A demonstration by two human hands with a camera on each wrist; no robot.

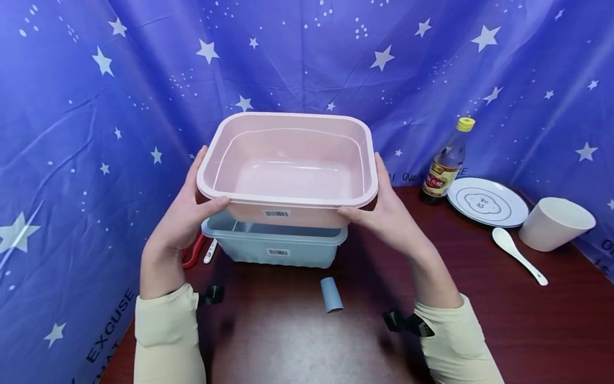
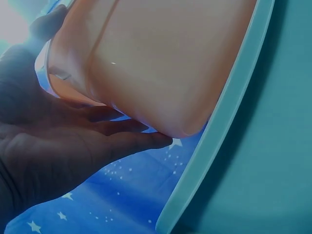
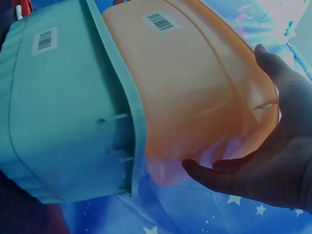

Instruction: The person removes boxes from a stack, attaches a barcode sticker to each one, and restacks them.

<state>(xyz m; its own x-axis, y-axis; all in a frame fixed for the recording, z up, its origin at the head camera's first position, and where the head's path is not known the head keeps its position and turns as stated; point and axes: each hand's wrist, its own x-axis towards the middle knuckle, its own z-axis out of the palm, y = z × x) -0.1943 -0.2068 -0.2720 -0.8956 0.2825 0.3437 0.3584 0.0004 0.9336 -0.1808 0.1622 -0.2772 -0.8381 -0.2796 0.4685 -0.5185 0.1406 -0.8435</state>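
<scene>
A pink plastic basin [image 1: 288, 201] is held up at its two ends, tilted so that its inside shows in the head view. My left hand [image 1: 177, 218] grips the left end, thumb on the front rim and fingers along the side. On the right end my right hand [image 1: 395, 221] does the same. Below it a light blue basin [image 1: 254, 249] stands on the table, partly covered by the pink one. In the right wrist view the pink wall [image 3: 190, 73] overlaps the blue basin's rim [image 3: 124, 87]; whether they touch I cannot tell.
To the right stand a sauce bottle [image 1: 441, 168], white plates [image 1: 510, 205], a white spoon [image 1: 520, 256] and a white cup [image 1: 544, 229]. A small curved blue piece [image 1: 331, 294] lies in front. A red object [image 1: 193, 255] and a white handle [image 1: 210, 250] lie left. Starry blue curtains [image 1: 297, 58] surround the table.
</scene>
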